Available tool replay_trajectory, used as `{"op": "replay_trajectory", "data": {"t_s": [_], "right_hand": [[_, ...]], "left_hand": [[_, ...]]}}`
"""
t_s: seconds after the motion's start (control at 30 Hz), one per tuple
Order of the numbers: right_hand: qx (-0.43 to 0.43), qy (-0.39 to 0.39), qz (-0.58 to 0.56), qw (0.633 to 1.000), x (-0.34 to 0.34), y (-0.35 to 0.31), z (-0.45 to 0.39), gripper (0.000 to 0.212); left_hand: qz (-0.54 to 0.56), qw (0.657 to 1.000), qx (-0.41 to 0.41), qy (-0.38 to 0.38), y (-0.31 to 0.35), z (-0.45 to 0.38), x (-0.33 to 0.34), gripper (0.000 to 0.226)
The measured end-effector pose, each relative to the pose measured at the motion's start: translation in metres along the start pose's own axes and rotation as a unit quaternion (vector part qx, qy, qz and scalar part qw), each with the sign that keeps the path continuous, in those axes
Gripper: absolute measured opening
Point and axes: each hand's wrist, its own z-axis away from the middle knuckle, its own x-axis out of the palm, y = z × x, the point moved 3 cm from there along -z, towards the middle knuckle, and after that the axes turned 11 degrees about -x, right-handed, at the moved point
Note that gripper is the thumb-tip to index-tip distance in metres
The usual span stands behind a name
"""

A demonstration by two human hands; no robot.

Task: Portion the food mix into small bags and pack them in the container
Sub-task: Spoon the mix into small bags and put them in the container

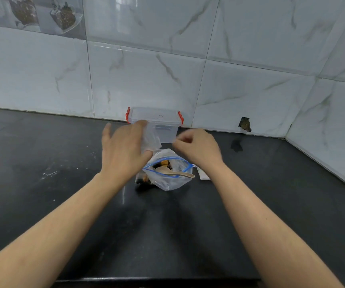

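Step in hand, by my read: readying an empty small bag [152,138] to fill. Left hand [123,150] holds it up w/ fingers spread along it, just in front of the box [157,123], lid on, at the wall. Right hand [198,148] has fingers curled, blurred; can't tell if it pinches the bag edge. Big zip bag [167,173] of mix sits open on the tabletop [63,204] below, spoon [173,172] inside. Next prob needs bag mouth opened, then spoon picked up
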Motion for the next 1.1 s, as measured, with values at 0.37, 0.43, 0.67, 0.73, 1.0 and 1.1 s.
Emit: {"op": "replay_trajectory", "data": {"t_s": [0.37, 0.43, 0.67, 0.73, 1.0, 1.1], "right_hand": [[-0.006, -0.171, 0.260, 0.950, 0.031, 0.018, 0.026, 0.035], [-0.009, -0.180, 0.253, 0.950, 0.034, 0.016, 0.025, 0.023], [-0.077, -0.125, 0.335, 0.931, 0.029, 0.002, 0.029, 0.012], [-0.103, -0.138, 0.356, 0.918, 0.031, 0.001, 0.031, 0.016], [-0.108, -0.156, 0.338, 0.922, 0.029, -0.008, 0.029, 0.020], [-0.054, -0.155, 0.284, 0.945, 0.031, -0.004, 0.027, 0.025]], "left_hand": [[0.205, 0.914, -0.189, -0.296, 0.002, 0.007, 0.020, 0.072], [0.210, 0.909, -0.191, -0.306, 0.003, 0.012, 0.024, 0.080], [0.186, 0.908, -0.221, -0.303, -0.002, 0.017, 0.031, 0.067], [0.198, 0.911, -0.221, -0.287, -0.003, 0.018, 0.034, 0.062], [0.415, 0.842, -0.282, -0.198, -0.011, 0.012, 0.038, 0.055], [0.478, 0.779, -0.325, -0.241, -0.010, 0.013, 0.043, 0.057]]}}
